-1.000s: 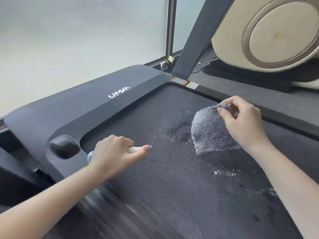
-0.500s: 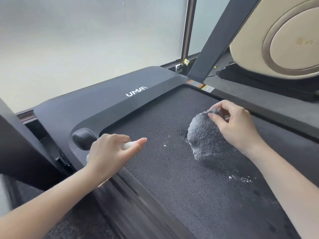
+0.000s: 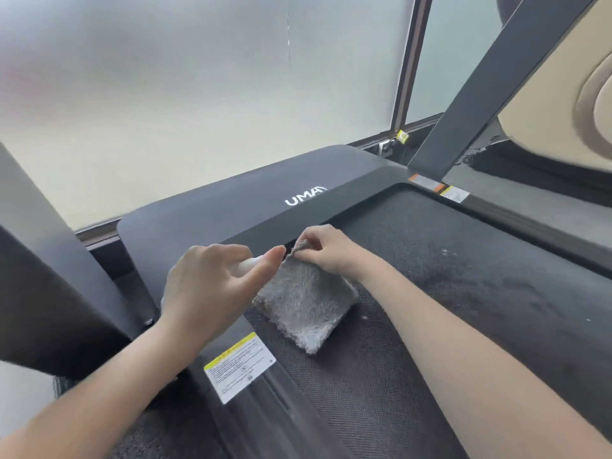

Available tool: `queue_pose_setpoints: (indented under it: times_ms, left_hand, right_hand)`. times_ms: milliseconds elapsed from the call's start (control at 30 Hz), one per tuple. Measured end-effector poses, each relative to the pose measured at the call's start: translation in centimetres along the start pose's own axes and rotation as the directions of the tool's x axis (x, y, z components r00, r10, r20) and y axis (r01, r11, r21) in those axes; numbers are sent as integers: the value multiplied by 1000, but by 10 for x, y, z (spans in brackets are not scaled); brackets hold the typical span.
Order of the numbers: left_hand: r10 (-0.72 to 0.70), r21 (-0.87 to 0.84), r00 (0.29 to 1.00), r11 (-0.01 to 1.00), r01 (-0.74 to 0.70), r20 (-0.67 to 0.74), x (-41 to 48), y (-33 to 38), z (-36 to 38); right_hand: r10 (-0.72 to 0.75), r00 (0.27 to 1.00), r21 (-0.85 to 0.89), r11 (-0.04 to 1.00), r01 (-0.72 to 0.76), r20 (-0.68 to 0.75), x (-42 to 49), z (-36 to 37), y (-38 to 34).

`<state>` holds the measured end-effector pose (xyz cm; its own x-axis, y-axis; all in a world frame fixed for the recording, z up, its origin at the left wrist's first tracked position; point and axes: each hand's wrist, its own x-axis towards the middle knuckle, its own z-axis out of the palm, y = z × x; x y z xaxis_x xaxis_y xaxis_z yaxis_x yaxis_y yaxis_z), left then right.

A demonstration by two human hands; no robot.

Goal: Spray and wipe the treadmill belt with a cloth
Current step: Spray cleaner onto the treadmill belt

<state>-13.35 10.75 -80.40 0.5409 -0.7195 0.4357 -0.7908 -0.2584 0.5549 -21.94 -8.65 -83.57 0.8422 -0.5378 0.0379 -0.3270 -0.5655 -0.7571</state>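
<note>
Wiping step; right hand [image 3: 326,248] pinches cloth [image 3: 306,304] on belt [image 3: 463,293]; left hand [image 3: 212,283] grips sprayer [image 3: 248,265]; next: drag cloth across wet patch.

Frosted window [image 3: 198,94] with soft daylight, dark frame post [image 3: 405,61]

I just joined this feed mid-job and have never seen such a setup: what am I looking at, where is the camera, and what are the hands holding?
There is no robot here. A camera worn on a person's head looks down at their bare hands. The dark textured surface is a treadmill belt, with wet marks toward the right. The right hand pinches a corner of a grey fluffy cloth lying on the belt. The left hand grips a white spray bottle, mostly hidden by the fingers.
</note>
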Motion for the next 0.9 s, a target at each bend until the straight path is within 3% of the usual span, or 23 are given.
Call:
queue_pose_setpoints:
  times_ms: [100,167,233,300,367,433,733,800,900]
  left_hand:
    - [-4,-13,1000,1000,4,-17,1,-9,-1]
    - [-11,-18,1000,1000,10,-22,3,-11,1]
    - [-24,-11,1000,1000,23,-19,5,-11,3]
    - [-29,-3,999,1000,29,-17,7,-10,7]
    - [-21,-5,1000,1000,20,-10,9,-8,10]
    - [-3,-1,1000,1000,3,-3,10,-6,13]
    - [39,65,998,997,-42,46,9,-3,26]
    - [55,71,997,996,-58,46,10,-3,26]
    - [62,70,997,995,-65,40,12,-7,26]
  right_hand:
    - [53,988,-196,977,-80,-144,10,20,21]
    - [-110,962,-424,906,-6,-248,0,34,22]
    - [-344,892,-547,825,139,-292,-14,47,18]
    - [-354,929,-566,790,234,-111,-30,59,14]
    - [-186,976,-627,749,213,109,-38,66,19]
    - [-110,983,-671,719,182,149,-37,69,29]
    - [29,994,-592,801,-87,-107,-5,66,32]
    - [10,997,-582,811,-54,-78,-3,66,28]
    - [-110,993,-512,852,115,39,-11,72,19]
